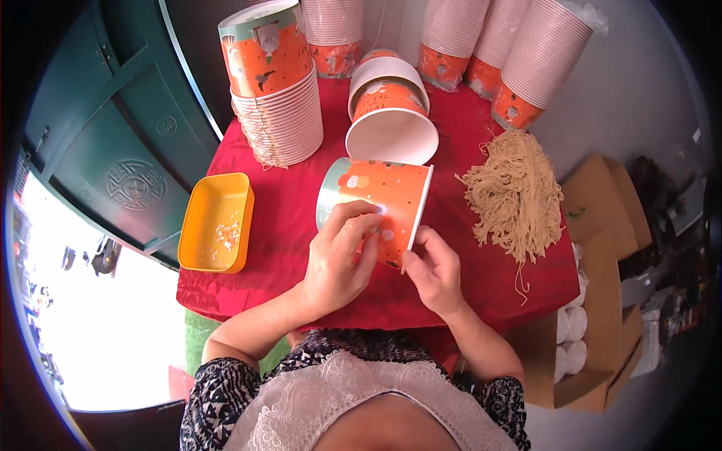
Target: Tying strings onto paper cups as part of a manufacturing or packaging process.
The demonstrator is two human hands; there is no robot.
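An orange paper tub point(380, 207) is being held on its side between both hands, just above the red tablecloth point(286, 225). The left hand point(342, 255) is being pressed over the tub's wall, fingers point(353, 214) spread and closed on it; the right hand point(435, 270) is being pinched on the rim at the open end. In judgement, the tub is best being kept steady by the left hand while the rim is worked lightly, so the wall is not being crushed.

Ahead of the hands, a second tub point(391, 120) is lying mouth toward the person. Beyond the left hand, a tall nested stack of tubs point(278, 105) is standing; left of it a yellow tray point(216, 222) holding small pale bits. Right of the right hand, a bundle of tan strings point(515, 192) is lying. Farther right, an open cardboard box point(594, 301) of white lids is sitting.
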